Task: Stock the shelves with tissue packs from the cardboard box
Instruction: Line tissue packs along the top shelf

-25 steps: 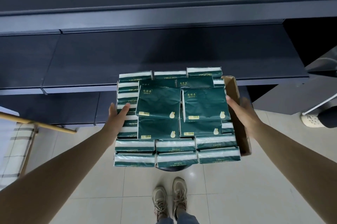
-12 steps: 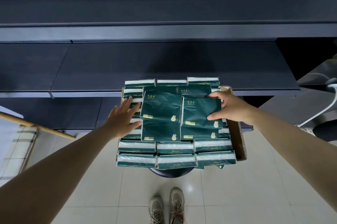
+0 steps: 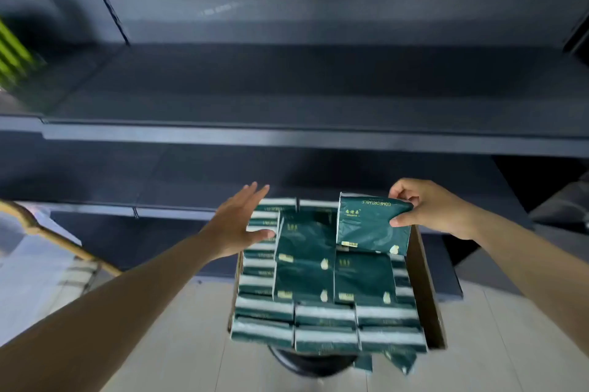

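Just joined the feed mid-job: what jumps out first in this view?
The cardboard box at lower centre, crammed with dark green tissue packs, catches the eye first. Above its far right corner the right hand pinches one tissue pack lifted clear of the rest, while the left hand hovers open at the box's left edge. Behind them run dark shelves, bare in front of the box.

Dark shelves (image 3: 318, 85) in front of you, two tiers visible, boards bare where seen; blurred green item (image 3: 12, 56) at far left edge of upper tier. Below: pale tiled floor (image 3: 191, 343). On it a dark round stool (image 3: 314, 363), carrying the cardboard box (image 3: 425, 289), packed w/ green tissue packs (image 3: 325, 315) in rows.
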Motion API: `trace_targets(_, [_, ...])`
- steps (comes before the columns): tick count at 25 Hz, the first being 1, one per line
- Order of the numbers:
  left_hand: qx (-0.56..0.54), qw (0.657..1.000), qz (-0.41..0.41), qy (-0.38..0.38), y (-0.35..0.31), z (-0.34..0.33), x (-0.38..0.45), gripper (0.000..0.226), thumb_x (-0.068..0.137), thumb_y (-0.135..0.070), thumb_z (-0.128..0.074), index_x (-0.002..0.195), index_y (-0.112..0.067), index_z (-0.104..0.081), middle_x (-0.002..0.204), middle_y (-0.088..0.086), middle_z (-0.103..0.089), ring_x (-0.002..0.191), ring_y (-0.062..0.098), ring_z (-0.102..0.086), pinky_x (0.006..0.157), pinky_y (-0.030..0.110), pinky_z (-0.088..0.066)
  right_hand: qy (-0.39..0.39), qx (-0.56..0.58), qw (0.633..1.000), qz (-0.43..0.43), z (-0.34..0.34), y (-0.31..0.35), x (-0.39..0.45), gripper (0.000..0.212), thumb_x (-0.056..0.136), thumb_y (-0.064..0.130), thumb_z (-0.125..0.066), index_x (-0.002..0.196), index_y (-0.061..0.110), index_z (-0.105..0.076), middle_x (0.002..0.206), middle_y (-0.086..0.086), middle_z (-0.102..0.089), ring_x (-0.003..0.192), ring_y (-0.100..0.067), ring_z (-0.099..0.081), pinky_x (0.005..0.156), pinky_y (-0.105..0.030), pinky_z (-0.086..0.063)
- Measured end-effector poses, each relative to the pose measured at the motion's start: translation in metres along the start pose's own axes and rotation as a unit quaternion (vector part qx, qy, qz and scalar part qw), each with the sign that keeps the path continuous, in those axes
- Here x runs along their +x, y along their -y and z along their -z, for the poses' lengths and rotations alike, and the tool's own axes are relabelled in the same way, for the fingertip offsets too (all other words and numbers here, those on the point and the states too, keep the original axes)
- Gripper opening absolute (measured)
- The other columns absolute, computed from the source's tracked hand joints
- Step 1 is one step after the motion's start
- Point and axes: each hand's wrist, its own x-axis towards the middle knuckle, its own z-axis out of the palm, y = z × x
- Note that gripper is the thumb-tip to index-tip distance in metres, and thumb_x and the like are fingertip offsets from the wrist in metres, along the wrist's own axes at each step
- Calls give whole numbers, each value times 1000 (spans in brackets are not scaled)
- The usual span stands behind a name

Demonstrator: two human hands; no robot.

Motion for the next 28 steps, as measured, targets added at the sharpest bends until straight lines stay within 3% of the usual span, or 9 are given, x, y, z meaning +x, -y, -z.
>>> trace_targets(3, [-12, 997, -48, -62, -28, 70, 4, 97, 79, -53, -68, 151, -32, -6, 159, -5, -3, 146, 10, 0, 116, 32, -11, -66, 0, 993, 97, 37, 78, -9, 32, 69, 4, -79, 90, 16, -59, 88, 2, -64, 78, -14, -60, 65, -17, -45])
trace_targets(6, [-32, 984, -82, -153, -57, 144, 15, 103, 70, -66, -64, 150, -35, -6, 159, -6, -6, 145, 11, -5, 118, 37, -14, -120, 1, 970, 211, 66, 162, -13, 33, 68, 0, -79, 89, 11, -58, 92, -7, -64, 83, -22, -62, 75, -25, -50])
trace_targets(9, [-46, 960, -102, -255, -69, 217, 32, 105, 68, -66, -66, 151, -29, -13, 152, -2, -29, 140, 13, -23, 114, 36, -24, -159, 5, 945, 285, 82, 238, -6, 34, 68, 2, -80, 88, 17, -57, 91, -1, -65, 87, -22, -63, 84, -33, -49])
trace_targets(11, [-59, 947, -120, -293, -67, 253, 41, 95, 71, -55, -72, 147, -28, -23, 131, -8, -52, 123, 12, -46, 97, 27, -37, -169, 6, 933, 316, 89, 281, 3, 34, 68, 1, -79, 87, 17, -57, 89, 4, -64, 85, -18, -62, 85, -32, -48])
trace_targets(14, [-84, 922, -132, -353, -56, 293, 51, 71, 74, -50, -72, 132, -29, -37, 112, -14, -62, 104, 10, -56, 82, 27, -45, -157, 12, 929, 335, 98, 340, 20, 33, 69, -2, -78, 90, 13, -58, 90, 0, -67, 83, -15, -63, 83, -31, -51])
trace_targets(17, [-98, 910, -161, -369, -32, 346, 76, 67, 70, -59, -68, 124, -31, -40, 113, -15, -62, 106, 12, -56, 89, 35, -47, -153, 31, 927, 341, 109, 390, 43, 32, 71, -4, -75, 92, 12, -58, 92, -3, -68, 80, -13, -64, 74, -24, -53])
trace_targets(20, [-62, 919, -161, -353, 9, 403, 121, 73, 63, -71, -58, 124, -35, -42, 116, -11, -58, 113, 16, -51, 93, 40, -45, -183, 59, 920, 341, 111, 437, 87, 31, 72, -7, -73, 92, 11, -57, 91, -2, -67, 77, -12, -63, 68, -19, -53])
trace_targets(24, [22, 928, -106, -355, 74, 444, 195, 79, 70, -65, -65, 135, -29, -37, 123, 3, -49, 120, 27, -41, 100, 42, -38, -241, 57, 915, 318, 106, 489, 177, 32, 71, -8, -73, 90, 14, -58, 88, 3, -66, 82, -13, -63, 79, -25, -51])
trace_targets(28, [109, 923, -51, -364, 127, 462, 264, 92, 74, -64, -64, 147, -29, -21, 137, 8, -36, 132, 27, -27, 109, 40, -24, -292, 43, 916, 271, 105, 507, 281, 35, 70, -4, -75, 83, 23, -58, 96, 2, -66, 93, -20, -64, 88, -35, -52])
